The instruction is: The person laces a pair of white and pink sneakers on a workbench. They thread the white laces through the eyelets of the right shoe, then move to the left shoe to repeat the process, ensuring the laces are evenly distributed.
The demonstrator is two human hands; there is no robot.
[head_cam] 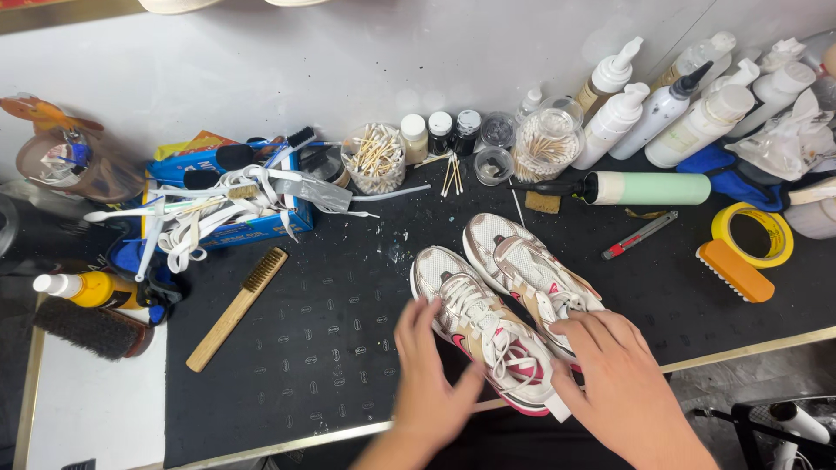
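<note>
A: Entry, head view. A pair of white running shoes with tan and pink trim sits side by side on the black mat of the desk (331, 348), toes pointing away, heels at the near edge. The left shoe (483, 326) and the right shoe (531, 265) are touching along their inner sides.

B: Hands?

A: Left hand (427, 370) lies flat against the outer side of the left shoe, fingers spread and open, thumb reaching toward the heel; pressing rather than gripping. Right hand (623, 374) rests palm down over the heel of the right shoe, fingers loosely curled on it, not closed around anything (the heel under it is hidden).

B: Why that hold?

A: Judgement: one hand on each outer side squares the pair together and keeps it from sliding on the mat.

B: Surroundings?

A: Tools ring the mat and leave its middle to the shoes. A wooden brush (237, 309) lies to the left, well apart. A jar of cotton swabs (374, 161) and small bottles stand at the back wall, pump bottles (662, 113) behind on the right. A yellow tape roll (753, 235) and an orange brush (736, 271) lie right, near each other. All sit within arm's reach, I judge.
</note>
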